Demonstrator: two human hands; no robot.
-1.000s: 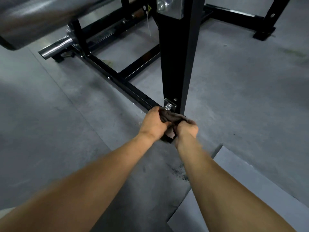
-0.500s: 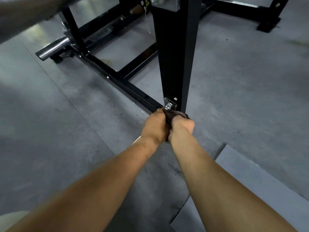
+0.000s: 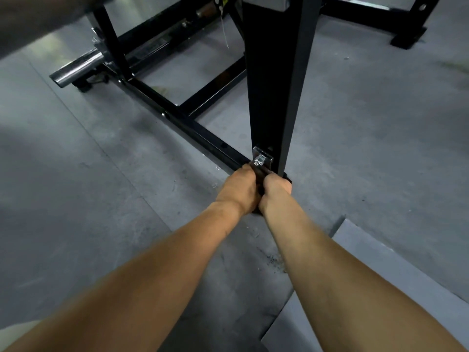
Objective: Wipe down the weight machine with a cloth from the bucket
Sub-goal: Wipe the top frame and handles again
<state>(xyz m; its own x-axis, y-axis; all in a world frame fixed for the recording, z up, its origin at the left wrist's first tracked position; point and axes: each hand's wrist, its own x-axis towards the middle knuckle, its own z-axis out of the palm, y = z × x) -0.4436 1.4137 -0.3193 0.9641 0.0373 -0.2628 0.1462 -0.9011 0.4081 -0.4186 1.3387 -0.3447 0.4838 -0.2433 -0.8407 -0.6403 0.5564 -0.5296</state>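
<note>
Where square black post (image 3: 274,85) ends, left hand (image 3: 241,190), right hand (image 3: 275,193), fingers (image 3: 273,178) clamping dark cloth (image 3: 261,174)

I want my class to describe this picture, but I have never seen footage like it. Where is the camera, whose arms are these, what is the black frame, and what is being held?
The camera sits on the person's head and looks forward and down, so the two bare arms reaching out are the wearer's own. The left hand and right hand are close together. Both have fingers curled in a grip on a dark cloth, of which only a little shows between them. They hold it at the foot of a black upright post, part of the weight machine, just below a silver bolt. A black base bar runs away across the grey floor towards a shiny chrome peg. A lighter grey mat lies at the lower right.
</note>
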